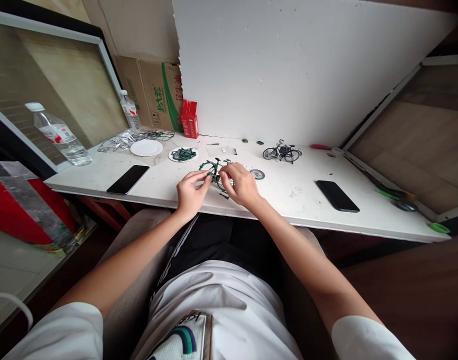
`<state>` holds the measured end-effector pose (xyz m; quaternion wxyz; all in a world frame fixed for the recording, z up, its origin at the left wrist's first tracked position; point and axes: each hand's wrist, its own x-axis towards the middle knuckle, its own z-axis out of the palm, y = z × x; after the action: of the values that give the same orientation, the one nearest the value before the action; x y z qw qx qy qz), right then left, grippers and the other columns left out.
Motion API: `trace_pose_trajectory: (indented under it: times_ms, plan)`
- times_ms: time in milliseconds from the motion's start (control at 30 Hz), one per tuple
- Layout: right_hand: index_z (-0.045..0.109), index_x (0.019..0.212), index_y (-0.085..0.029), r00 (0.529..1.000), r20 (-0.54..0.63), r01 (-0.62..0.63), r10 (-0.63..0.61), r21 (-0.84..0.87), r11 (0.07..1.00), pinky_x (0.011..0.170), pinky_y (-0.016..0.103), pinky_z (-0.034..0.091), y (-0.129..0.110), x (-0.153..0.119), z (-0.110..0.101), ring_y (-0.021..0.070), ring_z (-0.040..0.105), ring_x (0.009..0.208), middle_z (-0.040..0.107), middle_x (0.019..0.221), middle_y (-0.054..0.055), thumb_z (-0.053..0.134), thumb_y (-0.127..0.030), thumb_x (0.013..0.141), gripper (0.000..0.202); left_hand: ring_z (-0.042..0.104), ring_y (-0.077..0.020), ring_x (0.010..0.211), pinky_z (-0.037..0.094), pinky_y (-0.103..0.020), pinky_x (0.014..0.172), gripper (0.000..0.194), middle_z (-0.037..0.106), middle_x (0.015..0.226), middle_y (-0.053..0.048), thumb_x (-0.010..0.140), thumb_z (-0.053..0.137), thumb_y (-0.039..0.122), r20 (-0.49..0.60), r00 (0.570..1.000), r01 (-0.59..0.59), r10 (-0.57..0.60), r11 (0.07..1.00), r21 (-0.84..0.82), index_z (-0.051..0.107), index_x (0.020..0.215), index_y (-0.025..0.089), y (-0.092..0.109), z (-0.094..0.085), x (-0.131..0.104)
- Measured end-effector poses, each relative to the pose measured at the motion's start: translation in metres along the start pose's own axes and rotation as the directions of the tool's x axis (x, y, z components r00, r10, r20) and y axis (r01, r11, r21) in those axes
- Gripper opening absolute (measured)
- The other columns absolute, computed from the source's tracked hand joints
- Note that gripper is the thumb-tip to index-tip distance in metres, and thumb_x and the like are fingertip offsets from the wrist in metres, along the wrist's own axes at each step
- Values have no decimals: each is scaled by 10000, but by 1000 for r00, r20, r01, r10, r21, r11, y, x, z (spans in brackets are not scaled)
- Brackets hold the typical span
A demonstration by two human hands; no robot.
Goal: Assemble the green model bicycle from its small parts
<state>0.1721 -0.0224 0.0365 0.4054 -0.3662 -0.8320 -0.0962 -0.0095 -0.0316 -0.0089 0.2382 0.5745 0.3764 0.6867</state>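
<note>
Between my hands, near the table's front edge, is a green model bicycle [217, 164] with a spoked wheel showing under my right hand. My left hand [193, 192] pinches its left part with thumb and fingertips. From the other side my right hand [239, 184] closes its fingers on the frame, hiding part of it. A loose spoked wheel [257, 174] lies just right of my right hand. Behind my left hand, a white plate [171, 157] carries a pile of small green parts [184, 154]. A black model bicycle [282, 152] stands farther back on the right.
Phones lie at left [128, 179] and right [337, 196]. Water bottles [62, 135] [130, 111], a white plate [146, 147] and dark part frames [157, 135] are at back left. A red box [190, 120] stands against the white board [289, 70]. Tools [405, 204] lie far right.
</note>
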Motion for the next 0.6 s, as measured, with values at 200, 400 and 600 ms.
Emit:
trace_pose_trajectory:
  times_ms: [200, 400, 600]
  plan:
    - [688, 1176, -202, 989, 40, 138, -139, 29, 990, 894, 413, 513, 12, 3, 1, 291, 565, 1088, 669, 1139, 135, 578, -311, 1050, 200, 766, -225, 1020, 675, -317, 832, 310, 766, 1161, -135, 874, 797, 391, -7, 1000, 20, -21, 999, -43, 825, 1090, 170, 1, 1, -1]
    - [729, 1108, -217, 985, 61, 159, -160, 24, 987, 892, 440, 511, 18, 3, 4, 295, 560, 1081, 662, 1112, 142, 583, -264, 1044, 166, 764, -241, 1057, 677, -323, 836, 313, 761, 1159, -139, 875, 794, 408, 11, 1000, 27, -27, 998, -49, 821, 1081, 174, 2, 3, -3]
    - [708, 1080, -208, 981, 71, 180, -180, 4, 984, 890, 421, 500, 16, 7, -2, 288, 553, 1069, 666, 1109, 134, 540, -276, 1073, 181, 761, -235, 1062, 677, -320, 847, 297, 755, 1151, -135, 880, 793, 384, 25, 1000, -3, 4, 998, -64, 819, 1082, 168, 6, 2, -3]
